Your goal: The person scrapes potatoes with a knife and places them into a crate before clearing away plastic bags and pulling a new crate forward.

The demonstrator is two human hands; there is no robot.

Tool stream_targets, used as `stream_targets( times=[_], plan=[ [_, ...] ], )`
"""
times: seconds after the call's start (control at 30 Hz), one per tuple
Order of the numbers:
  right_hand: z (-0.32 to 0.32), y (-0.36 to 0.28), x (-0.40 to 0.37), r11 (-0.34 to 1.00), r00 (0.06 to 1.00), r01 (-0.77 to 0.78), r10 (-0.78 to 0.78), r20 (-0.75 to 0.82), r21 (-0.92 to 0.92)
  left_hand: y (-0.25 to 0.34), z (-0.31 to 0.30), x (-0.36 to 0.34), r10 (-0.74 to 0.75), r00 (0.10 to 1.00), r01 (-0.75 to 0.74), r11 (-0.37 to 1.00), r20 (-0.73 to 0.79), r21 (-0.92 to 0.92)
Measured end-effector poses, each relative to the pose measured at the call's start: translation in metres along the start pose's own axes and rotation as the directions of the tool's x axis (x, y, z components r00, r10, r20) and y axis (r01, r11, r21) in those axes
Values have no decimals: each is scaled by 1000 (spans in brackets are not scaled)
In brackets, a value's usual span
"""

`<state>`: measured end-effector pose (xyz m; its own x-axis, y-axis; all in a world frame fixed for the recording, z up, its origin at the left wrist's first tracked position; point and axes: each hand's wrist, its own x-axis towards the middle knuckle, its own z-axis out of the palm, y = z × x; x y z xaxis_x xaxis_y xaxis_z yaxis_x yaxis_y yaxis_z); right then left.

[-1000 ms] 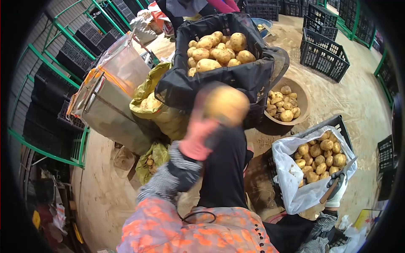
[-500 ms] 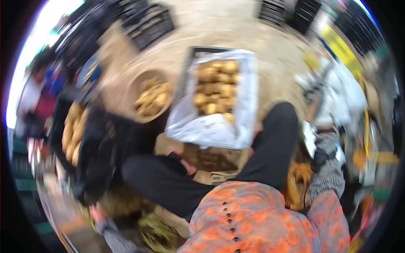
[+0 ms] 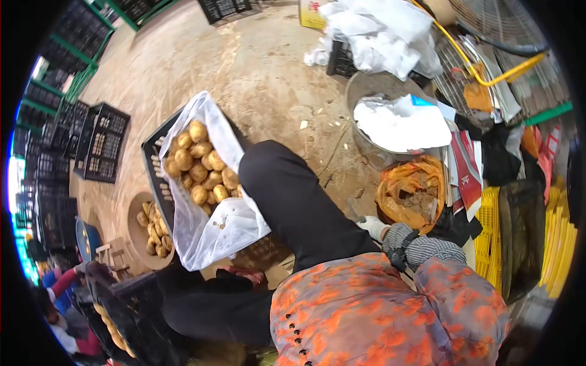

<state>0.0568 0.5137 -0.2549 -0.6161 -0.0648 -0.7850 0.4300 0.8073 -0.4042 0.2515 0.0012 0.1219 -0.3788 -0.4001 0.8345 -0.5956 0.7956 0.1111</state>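
Observation:
My right hand (image 3: 373, 227), in a white glove, is low beside my right knee, next to an orange plastic bag (image 3: 412, 192) with brownish scraps in it. My leg hides the fingers, so what they hold is unclear. My left hand is out of view. Left of my knee stands a black crate lined with a white bag (image 3: 210, 235), which holds several yellow potatoes (image 3: 198, 168).
A brown bowl of potatoes (image 3: 135, 210) sits left of the crate. A black-lined crate (image 3: 131, 299) is at bottom left, near another person's sleeve (image 3: 61, 283). A metal basin with white bags (image 3: 366, 143), yellow crates (image 3: 557, 244), a fan (image 3: 506, 24) and empty black crates (image 3: 101, 143) surround me.
My view has swung from the potato crates on my left to the right side. The potato my left hand held up is gone from view, and my right hand has dropped beside my knee.

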Motion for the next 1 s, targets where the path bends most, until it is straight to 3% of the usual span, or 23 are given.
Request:
stream_targets(
  times=[0.07, 0.1, 0.13, 0.17, 0.2, 0.23, 0.37, 0.4, 0.47, 0.53, 0.57, 0.6, 0.63, 0.7, 0.77, 0.83, 0.87, 0.9, 0.93, 0.97, 1.0],
  plan=[
    [5, 0, 5, 999, 998, 28, -26, 61, -25, 46, 41, 1, 114, 977, -74, 974, 179, -216],
    [4, 0, 5, 1000, 999, 6, -6, 49, -3, 60, 73, -9, 294, 935, -272, 954, 198, -128],
    [-3, -3, 7, 1000, 998, -23, 23, 51, 11, 21, 105, -33, 349, 781, -265, 936, 517, -232],
    [-7, -1, 6, 998, 997, -51, 50, 55, 24, 77, 121, -40, 374, 640, -199, 924, 671, -326],
    [-6, 6, 6, 997, 997, -65, 63, 46, 43, 105, 141, -60, 373, 555, -102, 918, 743, -384],
    [-2, 13, 8, 998, 999, -41, 41, 9, 51, 120, 166, -81, 475, 467, -98, 866, 746, -490],
    [-5, 30, -2, 1000, 992, -15, 16, -122, 16, 165, 245, -151, 611, -10, -97, 788, 792, -608],
    [-2, 39, -7, 1000, 988, -18, 20, -154, 14, 168, 251, -163, 566, -89, 162, 820, 820, -549],
    [15, 60, -9, 991, 984, -117, 123, -129, 57, 168, 266, -167, 458, -332, 498, 827, 825, -259],
    [31, 75, -9, 994, 971, -108, 109, -213, 15, 175, 255, -163, 379, -282, 572, 804, 881, -163],
    [42, 86, -7, 993, 969, -115, 113, -221, 5, 166, 257, -169, 484, -151, 404, 826, 862, -393],
    [47, 92, -5, 993, 969, -122, 118, -219, -4, 184, 244, -157, 490, -186, 286, 856, 851, -430],
    [36, 84, -2, 994, 969, -105, 100, -226, -12, 177, 248, -162, 502, -184, 261, 854, 845, -451],
    [4, 47, -21, 986, 989, 7, 17, -145, 164, 165, 256, -172, 506, -170, 239, 853, 845, -463],
    [-45, 5, -31, 939, 928, 238, -144, -344, 248, 162, 256, -177, 579, -170, 118, 816, 798, -567],
    [-100, -28, -20, 889, 796, 407, -234, -558, 208, 171, 249, -175, 554, -153, 141, 832, 818, -537],
    [-134, -38, -3, 792, 631, 598, -375, -679, 119, 177, 248, -173, 533, -141, 162, 844, 834, -512],
    [-180, -70, -18, 824, 583, 562, -328, -744, 77, 179, 245, -171, 516, -157, 179, 853, 842, -490],
    [-209, -72, 13, 654, 446, 742, -322, -835, 144, 179, 242, -170, 511, -145, 179, 856, 847, -485],
    [-253, -81, 18, 772, 388, 635, -302, -871, 15, 179, 239, -170, 529, -84, 192, 840, 844, -508],
    [-295, -72, 55, 847, 266, 525, -263, -927, -90, 181, 235, -169, 544, -24, 204, 824, 839, -529]
  ],
)
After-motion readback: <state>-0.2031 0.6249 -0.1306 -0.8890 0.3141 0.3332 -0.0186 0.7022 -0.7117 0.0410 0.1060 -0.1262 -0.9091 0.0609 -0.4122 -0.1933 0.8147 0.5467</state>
